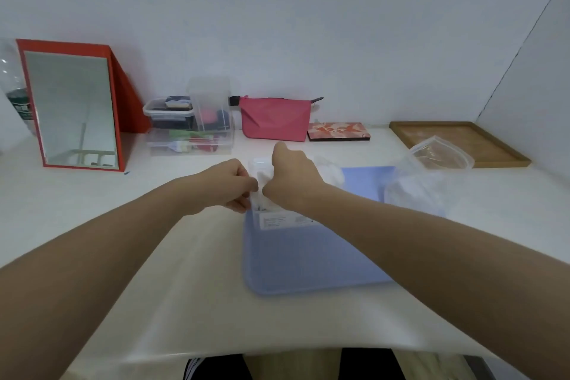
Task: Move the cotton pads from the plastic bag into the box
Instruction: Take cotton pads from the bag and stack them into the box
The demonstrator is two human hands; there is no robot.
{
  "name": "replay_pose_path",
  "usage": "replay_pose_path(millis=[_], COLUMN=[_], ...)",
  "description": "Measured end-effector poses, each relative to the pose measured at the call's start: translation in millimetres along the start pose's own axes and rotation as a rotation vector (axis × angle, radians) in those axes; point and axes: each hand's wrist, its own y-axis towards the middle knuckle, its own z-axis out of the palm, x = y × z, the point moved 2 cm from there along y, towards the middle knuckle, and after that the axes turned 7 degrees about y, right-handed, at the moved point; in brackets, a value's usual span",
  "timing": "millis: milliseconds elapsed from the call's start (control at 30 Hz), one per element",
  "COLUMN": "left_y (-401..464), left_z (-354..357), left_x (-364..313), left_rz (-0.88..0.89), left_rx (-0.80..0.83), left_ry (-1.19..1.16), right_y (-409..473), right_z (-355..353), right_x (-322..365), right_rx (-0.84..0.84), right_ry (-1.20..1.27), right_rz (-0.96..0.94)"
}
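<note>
A small clear plastic box (pixel 279 220) with a white label stands at the far left corner of a blue mat (pixel 308 256). My left hand (pixel 229 185) grips the box's left side. My right hand (pixel 294 177) is over the box's open top with curled fingers on white cotton pads (pixel 262 179); the pads under the hand are mostly hidden. More white cotton pads (pixel 333 174) lie on the mat just right of my right hand. The clear plastic bag (pixel 428 176) stands open at the mat's right edge, with white pads showing inside.
A red-framed mirror (pixel 74 108) leans at the back left. Clear storage boxes (pixel 191 123), a pink pouch (pixel 273 119) and a floral palette (pixel 337 132) line the wall. A wooden tray (pixel 505 154) sits at the back right. The table's front edge runs near my lap.
</note>
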Motion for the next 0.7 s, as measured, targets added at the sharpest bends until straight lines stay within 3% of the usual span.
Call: replay_pose_path(millis=[267,500,633,700], left_y=[3.3,3.3,2.8,3.6], left_z=[8.3,10.4,9.7,11.0], left_x=[3.6,-0.2,-2.9,-5.7], left_rz=[0.025,0.006,-0.025,-0.06], left_rx=[0.045,0.046,0.056,0.079], left_ry=[-0.083,-0.082,-0.106,-0.155], right_y=[-8.0,-7.3,-8.0,-8.8], right_z=[17.2,13.4,1.2,-2.6], right_x=[2.0,-11.1,-10.4,-8.0], right_rx=[-0.097,0.141,0.265,0.247], right_ry=[-0.255,0.155,0.178,0.143], right_rz=[-0.119,0.125,0.16,0.151])
